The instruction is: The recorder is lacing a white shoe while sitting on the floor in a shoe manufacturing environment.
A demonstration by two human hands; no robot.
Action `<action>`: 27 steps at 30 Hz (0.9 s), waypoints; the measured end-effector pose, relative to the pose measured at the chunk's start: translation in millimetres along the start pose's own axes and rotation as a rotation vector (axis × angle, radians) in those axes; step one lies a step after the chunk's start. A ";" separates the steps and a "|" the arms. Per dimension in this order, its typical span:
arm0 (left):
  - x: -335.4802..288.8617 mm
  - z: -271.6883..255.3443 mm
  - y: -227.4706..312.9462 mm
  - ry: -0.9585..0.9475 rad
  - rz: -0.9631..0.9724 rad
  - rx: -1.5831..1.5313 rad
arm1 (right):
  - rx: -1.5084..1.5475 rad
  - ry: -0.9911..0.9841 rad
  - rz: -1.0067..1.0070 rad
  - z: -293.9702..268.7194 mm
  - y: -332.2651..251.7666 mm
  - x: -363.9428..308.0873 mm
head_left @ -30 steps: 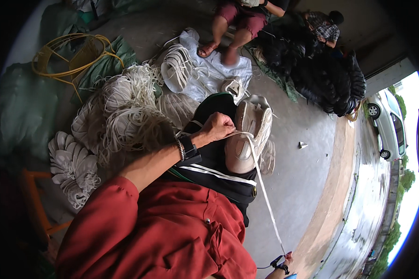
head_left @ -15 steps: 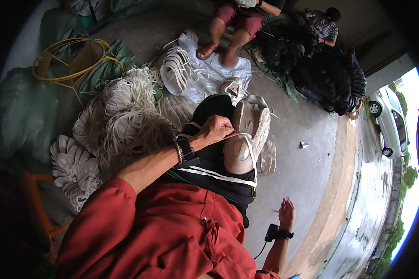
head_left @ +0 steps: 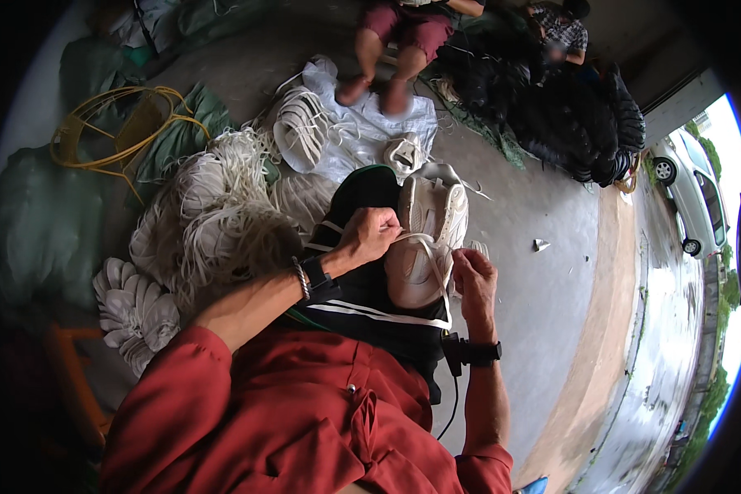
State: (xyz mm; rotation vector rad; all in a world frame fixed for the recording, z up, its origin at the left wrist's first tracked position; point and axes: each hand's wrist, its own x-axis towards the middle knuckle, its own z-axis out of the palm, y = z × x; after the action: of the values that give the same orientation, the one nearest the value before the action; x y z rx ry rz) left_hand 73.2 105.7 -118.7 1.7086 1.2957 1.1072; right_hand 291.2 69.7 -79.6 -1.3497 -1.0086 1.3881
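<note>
A cream sneaker (head_left: 420,276) rests on my black-trousered leg, its toe end toward me. A white shoelace (head_left: 431,249) crosses the front of the shoe and hangs down its right side onto the trousers. Fingertips pinched, my left hand (head_left: 372,236) grips the lace at the shoe's left edge. Just right of the toe, my right hand (head_left: 476,278) is closed with thumb and fingers together, close to the hanging lace. Whatever it may hold cannot be made out.
Heaped white shoe uppers with loose laces (head_left: 214,193) lie to the left. A white plastic sheet (head_left: 358,148) carries more uppers ahead, by a seated person's feet. Black shoe pieces (head_left: 560,123) are piled far right, near another person. A yellow-framed chair (head_left: 123,123) stands far left.
My right hand has come up from the lower right to the shoe's right side, and its fingers have closed. The left hand keeps its pinch on the lace.
</note>
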 end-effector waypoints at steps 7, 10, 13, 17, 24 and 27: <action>-0.5 4.2 15.1 0.089 0.026 0.145 | 0.027 0.055 -0.074 9.0 6.0 5.9; 0.6 4.1 26.6 0.098 0.102 0.312 | 0.029 0.061 -0.095 7.7 11.3 12.8; 3.4 1.3 39.0 0.022 0.154 0.489 | -0.013 0.061 -0.132 6.5 16.2 19.1; 7.5 0.0 45.3 -0.071 0.227 0.593 | -0.467 0.165 -0.431 8.1 13.1 22.4; 15.5 8.7 25.3 -0.042 -0.211 0.231 | -0.985 0.113 -0.774 22.0 -2.0 24.2; 13.8 7.0 24.2 -0.071 -0.511 -0.164 | -0.874 0.118 -0.700 24.8 1.2 27.4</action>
State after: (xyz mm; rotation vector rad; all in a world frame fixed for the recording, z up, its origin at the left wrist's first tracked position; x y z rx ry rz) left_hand 90.2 112.9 -96.6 1.1902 1.4446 0.8152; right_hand 267.2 97.1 -85.9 -1.4109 -1.8868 0.3169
